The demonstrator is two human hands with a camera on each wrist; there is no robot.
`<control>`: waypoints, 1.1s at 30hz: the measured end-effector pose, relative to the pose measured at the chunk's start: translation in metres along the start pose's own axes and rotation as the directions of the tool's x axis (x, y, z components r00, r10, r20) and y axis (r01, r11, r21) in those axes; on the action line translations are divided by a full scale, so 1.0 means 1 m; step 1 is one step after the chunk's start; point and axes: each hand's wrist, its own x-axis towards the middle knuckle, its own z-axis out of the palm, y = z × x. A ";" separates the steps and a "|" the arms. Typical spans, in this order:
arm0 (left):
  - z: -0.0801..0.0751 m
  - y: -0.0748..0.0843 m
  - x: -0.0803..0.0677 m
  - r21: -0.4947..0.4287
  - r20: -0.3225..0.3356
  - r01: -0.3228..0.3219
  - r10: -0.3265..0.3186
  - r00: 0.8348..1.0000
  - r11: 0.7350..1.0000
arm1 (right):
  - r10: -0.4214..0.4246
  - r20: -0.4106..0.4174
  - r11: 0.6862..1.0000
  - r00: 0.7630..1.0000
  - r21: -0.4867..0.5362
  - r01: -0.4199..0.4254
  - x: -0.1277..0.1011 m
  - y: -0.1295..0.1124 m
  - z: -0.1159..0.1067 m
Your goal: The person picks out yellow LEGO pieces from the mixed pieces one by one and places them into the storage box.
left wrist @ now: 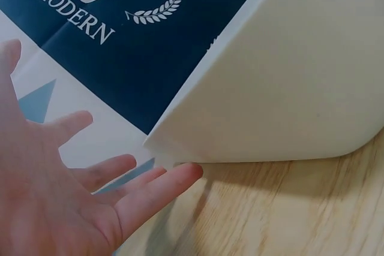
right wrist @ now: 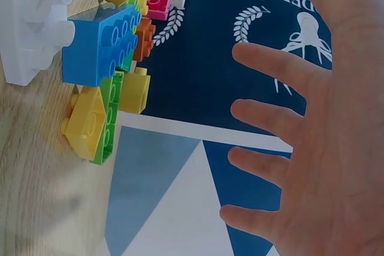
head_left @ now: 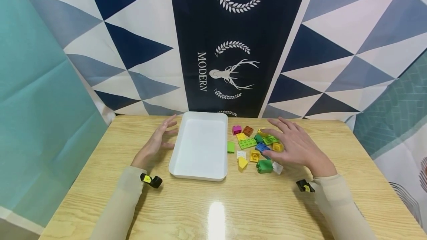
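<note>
The tray (head_left: pixel 200 145) is flanked by the left hand (head_left: pixel 157 140), fingers spread and empty, while the right hand (head_left: pixel 297 144), likewise spread wide, is held over the bricks (head_left: pixel 257 144), nothing gripped.

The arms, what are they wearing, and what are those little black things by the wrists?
Both arms wear long, snug beige sleeves: the left sleeve and the right sleeve reach the wrists. The left hand and right hand are bare, with no gloves or rings visible. Each wrist carries a small black gadget with a yellow mark, left and right.
</note>
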 end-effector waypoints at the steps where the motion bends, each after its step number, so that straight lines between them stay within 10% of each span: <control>1: 0.000 -0.001 0.000 -0.002 0.006 0.001 -0.001 1.000 1.000 | 0.000 0.000 1.000 1.000 0.000 0.000 0.000 0.000 0.000; 33: -0.001 -0.009 -0.002 0.018 0.071 0.055 -0.056 0.996 0.998 | -0.015 -0.008 1.000 1.000 0.018 0.015 0.000 0.001 0.002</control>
